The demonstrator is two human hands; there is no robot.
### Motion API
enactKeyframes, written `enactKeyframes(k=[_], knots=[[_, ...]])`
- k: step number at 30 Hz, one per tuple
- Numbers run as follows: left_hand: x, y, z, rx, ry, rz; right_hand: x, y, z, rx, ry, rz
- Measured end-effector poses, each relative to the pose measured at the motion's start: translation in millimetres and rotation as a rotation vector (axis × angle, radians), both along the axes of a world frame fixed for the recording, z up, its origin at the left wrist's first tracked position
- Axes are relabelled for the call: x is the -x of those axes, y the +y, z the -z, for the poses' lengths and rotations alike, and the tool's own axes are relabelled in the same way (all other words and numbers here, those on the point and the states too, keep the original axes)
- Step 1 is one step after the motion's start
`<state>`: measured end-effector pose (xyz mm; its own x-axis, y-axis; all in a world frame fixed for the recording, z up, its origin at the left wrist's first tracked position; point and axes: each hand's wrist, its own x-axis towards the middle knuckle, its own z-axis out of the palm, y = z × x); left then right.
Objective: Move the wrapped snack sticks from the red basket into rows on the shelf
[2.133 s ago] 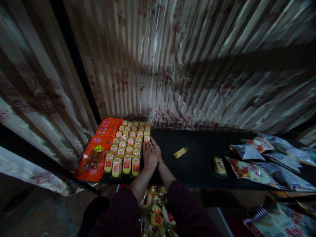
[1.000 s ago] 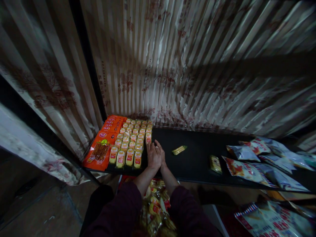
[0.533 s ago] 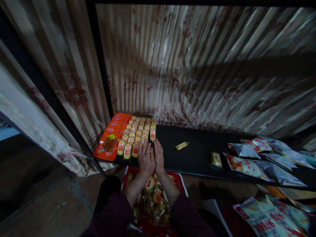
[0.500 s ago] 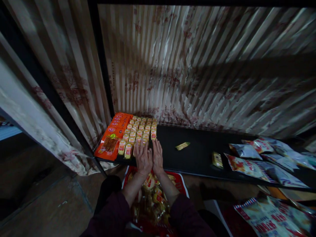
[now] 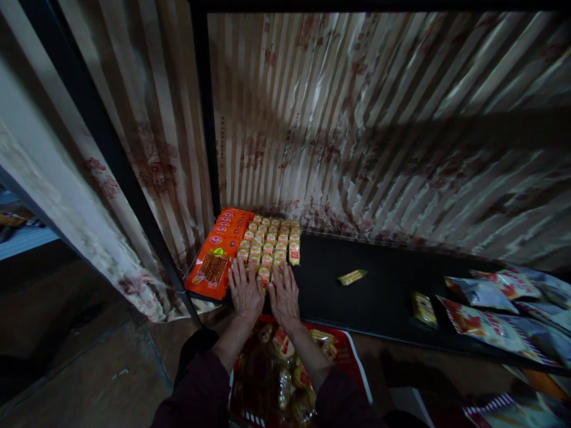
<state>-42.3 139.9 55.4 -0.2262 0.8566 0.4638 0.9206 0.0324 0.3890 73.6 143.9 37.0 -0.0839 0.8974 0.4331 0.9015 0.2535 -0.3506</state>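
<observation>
Rows of small yellow wrapped snack packs (image 5: pixel 269 246) stand on the left part of a black shelf (image 5: pixel 321 297). My left hand (image 5: pixel 246 294) lies with fingers stretched out over the front packs on the left. A short way to its right, my right hand (image 5: pixel 284 297) also has its fingers extended, tips at the front of the rows. One front pack shows between the hands; others are hidden under the fingers. Orange snack bags (image 5: pixel 218 255) overlap in a line along the left side of the rows.
Below my forearms is a red basket (image 5: pixel 352 351) holding more wrapped snacks. Single yellow packs, one lying (image 5: pixel 352 277) mid-shelf and another (image 5: pixel 423 309) farther right, rest near several chip bags (image 5: pixel 495 324). A dark metal post (image 5: pixel 207 119) and striped curtain (image 5: pixel 357 119) stand behind.
My hands have moved apart from close together, my left hand shifting leftward along the front of the rows. The view has shifted slightly left. The loose packs on the shelf stay put.
</observation>
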Motion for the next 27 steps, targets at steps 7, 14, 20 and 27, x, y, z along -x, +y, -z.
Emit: enactKeyframes(k=[7,14,20,27], knots=[[9,-2,1.4,-0.038,0.013,0.020,0,-1,2.9,-0.058,0.016,0.002],[21,1,-2.1,-0.058,0.004,0.007,11,-6,-15.0,-0.137,-0.071,0.013],[65,34,-16.1,-0.017,-0.109,-0.160,35,4,-49.9,-0.159,-0.118,-0.129],[106,68,-11.6,0.142,-0.085,-0.069,80,48,-79.6,0.075,-0.257,-0.312]])
